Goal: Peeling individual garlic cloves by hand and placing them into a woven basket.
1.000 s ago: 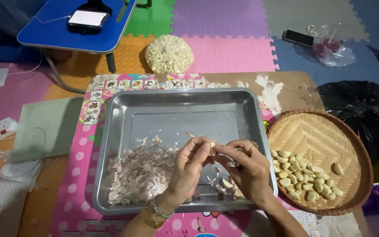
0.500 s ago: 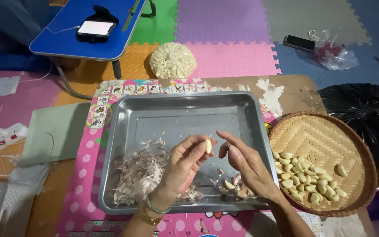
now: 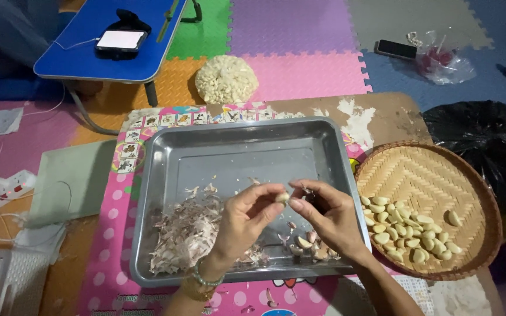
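Observation:
Over a metal tray (image 3: 235,152), my left hand (image 3: 244,219) and my right hand (image 3: 326,213) meet at their fingertips on one pale garlic clove (image 3: 281,198). A small knife blade (image 3: 308,189) shows in my right hand's fingers. A heap of dry garlic skins (image 3: 185,231) lies in the tray's left half. Several unpeeled cloves (image 3: 308,246) lie in the tray under my right hand. To the right, a round woven tray (image 3: 428,175) holds several peeled cloves (image 3: 408,225).
A net bag of garlic (image 3: 226,79) lies beyond the tray on coloured foam mats. A blue folding table (image 3: 77,55) carries a phone (image 3: 121,40). A black plastic bag (image 3: 487,140) sits far right. A power strip (image 3: 1,187) with cables lies at the left.
My hands rose from the tray floor and drew together on the clove. The view shifted slightly, so the tray sits a little lower in the frame.

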